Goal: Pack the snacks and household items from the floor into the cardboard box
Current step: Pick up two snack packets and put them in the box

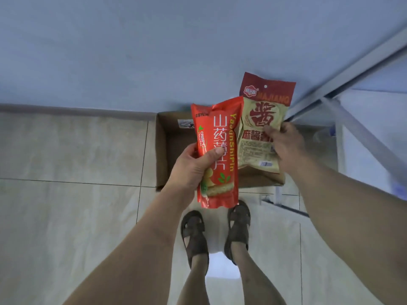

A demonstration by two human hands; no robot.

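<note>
The person stood over the cardboard box (pixel 164 150) with a snack packet in each hand, both held above the open top, probably so they could be lowered straight in. The left hand (pixel 193 166) gripped the orange-red packet (pixel 217 150) round its middle, thumb across the front, so the packet hung lengthwise. The right hand (pixel 284 146) pinched the beige and dark red packet (pixel 262 119) at its side edge, thumb on the printed face, keeping it upright just beside the other packet. The box sat on the floor (pixel 66 205) against the foot of the blue-grey wall (pixel 132 51), directly ahead of the person's sandals (pixel 195 234). The floor was pale tile with thin dark joints. A white metal frame (pixel 352 62) slanted past on the right, close to the box.
</note>
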